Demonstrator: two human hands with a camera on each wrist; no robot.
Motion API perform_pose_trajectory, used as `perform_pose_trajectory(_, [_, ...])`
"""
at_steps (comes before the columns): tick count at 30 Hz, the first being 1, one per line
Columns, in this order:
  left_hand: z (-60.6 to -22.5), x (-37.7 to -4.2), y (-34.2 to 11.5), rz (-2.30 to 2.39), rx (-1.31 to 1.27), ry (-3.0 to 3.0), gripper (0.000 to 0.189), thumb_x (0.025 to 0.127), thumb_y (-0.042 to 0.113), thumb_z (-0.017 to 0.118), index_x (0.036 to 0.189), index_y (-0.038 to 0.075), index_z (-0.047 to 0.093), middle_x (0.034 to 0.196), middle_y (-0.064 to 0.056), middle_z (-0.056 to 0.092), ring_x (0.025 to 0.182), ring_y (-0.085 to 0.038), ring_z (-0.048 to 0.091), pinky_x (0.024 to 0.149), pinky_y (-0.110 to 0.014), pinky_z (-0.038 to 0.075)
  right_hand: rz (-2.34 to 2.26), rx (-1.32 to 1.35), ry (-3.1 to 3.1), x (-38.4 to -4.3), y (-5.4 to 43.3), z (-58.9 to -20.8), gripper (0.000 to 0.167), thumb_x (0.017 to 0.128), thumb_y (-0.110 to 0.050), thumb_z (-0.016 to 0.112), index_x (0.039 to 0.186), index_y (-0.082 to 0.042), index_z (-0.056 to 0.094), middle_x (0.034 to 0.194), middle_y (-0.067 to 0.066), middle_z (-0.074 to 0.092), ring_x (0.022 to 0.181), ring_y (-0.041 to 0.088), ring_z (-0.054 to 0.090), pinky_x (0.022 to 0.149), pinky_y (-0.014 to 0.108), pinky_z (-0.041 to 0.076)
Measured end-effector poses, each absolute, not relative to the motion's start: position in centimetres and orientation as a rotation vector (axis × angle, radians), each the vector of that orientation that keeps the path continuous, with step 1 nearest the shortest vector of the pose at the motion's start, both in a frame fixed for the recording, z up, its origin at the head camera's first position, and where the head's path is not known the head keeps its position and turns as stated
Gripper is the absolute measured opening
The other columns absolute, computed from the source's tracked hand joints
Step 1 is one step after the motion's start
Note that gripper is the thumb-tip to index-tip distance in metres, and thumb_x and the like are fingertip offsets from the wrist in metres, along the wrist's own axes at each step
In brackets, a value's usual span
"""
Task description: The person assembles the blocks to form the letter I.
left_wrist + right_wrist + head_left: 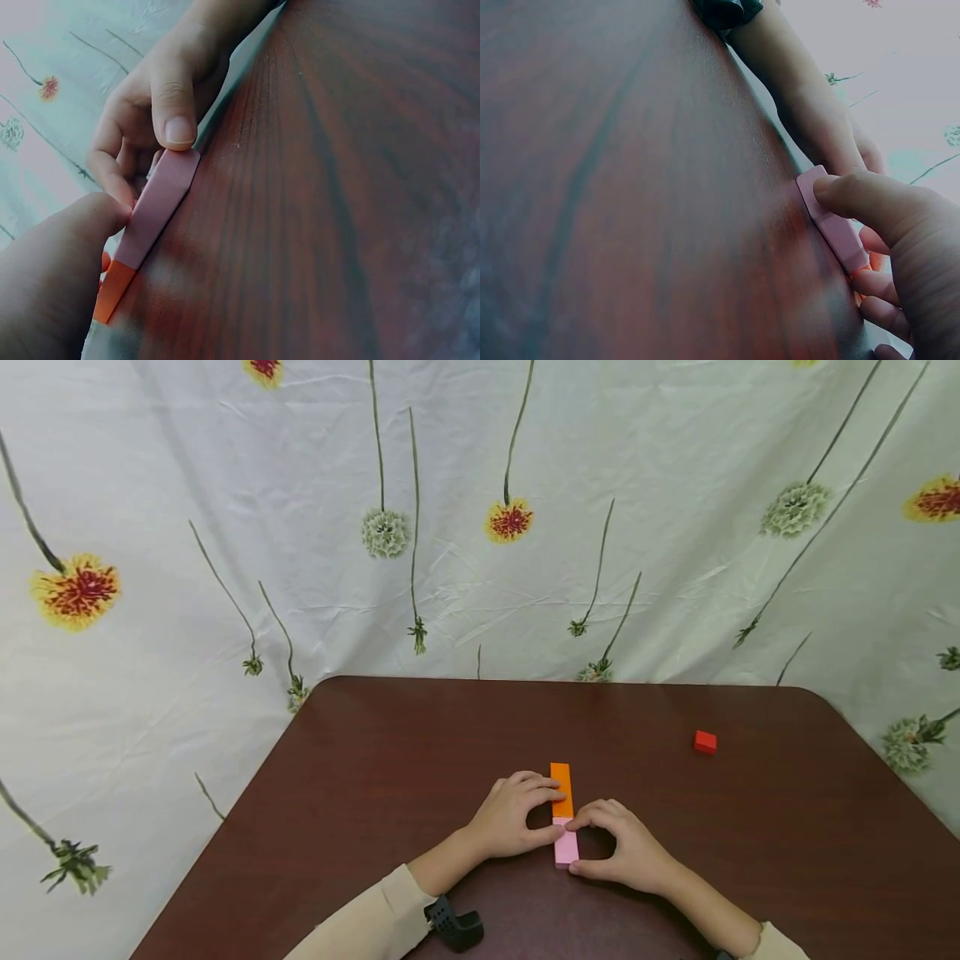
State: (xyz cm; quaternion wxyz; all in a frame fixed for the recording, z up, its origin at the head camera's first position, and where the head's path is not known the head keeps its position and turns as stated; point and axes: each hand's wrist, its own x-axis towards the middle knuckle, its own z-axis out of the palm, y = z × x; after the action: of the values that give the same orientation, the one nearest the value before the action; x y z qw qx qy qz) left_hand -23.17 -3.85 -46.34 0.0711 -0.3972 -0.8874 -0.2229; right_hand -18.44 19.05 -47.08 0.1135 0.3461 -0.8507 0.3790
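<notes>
An orange block (561, 772) and a pink block (566, 853) lie end to end on the dark table, the pink one nearer the body. My left hand (512, 817) comes from the left, its fingertips over the orange block and its thumb at the pink block's left edge, close to the join. From the right, my right hand (633, 852) pinches the pink block, thumb at the near end and index finger near the join. The left wrist view shows the right thumb (178, 131) on that near end. In the right wrist view the right fingers partly hide the orange block.
A small red block (705, 742) sits apart toward the far right of the brown table (420, 727). Behind the table's far edge hangs a white cloth (450, 585) printed with flowers. A black wrist device (456, 927) is strapped to the left sleeve.
</notes>
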Motion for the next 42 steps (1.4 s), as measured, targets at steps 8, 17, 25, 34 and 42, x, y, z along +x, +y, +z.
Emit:
perform_pose_trajectory(8, [-46.30,-23.27,-3.91,-0.716,-1.196,-2.696,0.046,0.091,0.047,0.059,0.128,0.021,0.065,0.136,0.003,0.056,0.128,-0.020,0.045,0.098,-0.048,0.037,1.108,1.033,-2.482,-18.56,19.11,-47.17,0.039,0.073,-0.032,0.086,0.107,-0.025,0.068,0.106,-0.017,0.061,0.102,0.009,0.053,0.088,0.035,0.044])
perform_pose_trajectory(17, [-46.36,-23.20,-3.91,-0.754,-1.197,-2.700,0.046,0.090,0.047,0.061,0.128,0.021,0.065,0.136,0.003,0.057,0.128,-0.019,0.045,0.098,-0.047,0.038,1.111,1.034,-2.481,-18.49,19.10,-47.32,0.039,0.073,-0.032,0.086,0.107,-0.026,0.068,0.105,-0.017,0.061,0.102,0.010,0.053,0.088,0.035,0.044])
perform_pose_trajectory(25, [-46.18,-23.16,-3.96,-0.777,-1.205,-2.680,0.045,0.091,0.045,0.062,0.127,0.020,0.066,0.135,0.002,0.058,0.127,-0.021,0.046,0.098,-0.049,0.038,1.111,1.009,-2.506,-18.40,19.10,-47.10,0.039,0.073,-0.033,0.086,0.107,-0.025,0.069,0.106,-0.017,0.062,0.103,0.009,0.053,0.088,0.036,0.044])
perform_pose_trajectory(34, [-46.27,-23.32,-3.83,-0.777,-1.197,-2.694,0.047,0.090,0.046,0.063,0.128,0.020,0.065,0.136,0.003,0.057,0.128,-0.021,0.045,0.098,-0.049,0.038,1.108,1.019,-2.481,-18.37,19.11,-47.04,0.038,0.073,-0.031,0.086,0.106,-0.025,0.068,0.106,-0.017,0.062,0.102,0.009,0.053,0.087,0.035,0.044])
perform_pose_trajectory(42, [-46.35,-23.28,-3.77,-0.767,-1.193,-2.689,0.046,0.090,0.047,0.062,0.128,0.020,0.066,0.135,0.003,0.057,0.127,-0.021,0.046,0.097,-0.049,0.038,1.126,1.011,-2.500,-18.33,19.20,-46.88,0.028,0.082,-0.031,0.079,0.108,-0.026,0.069,0.106,-0.016,0.062,0.101,0.009,0.053,0.085,0.034,0.044])
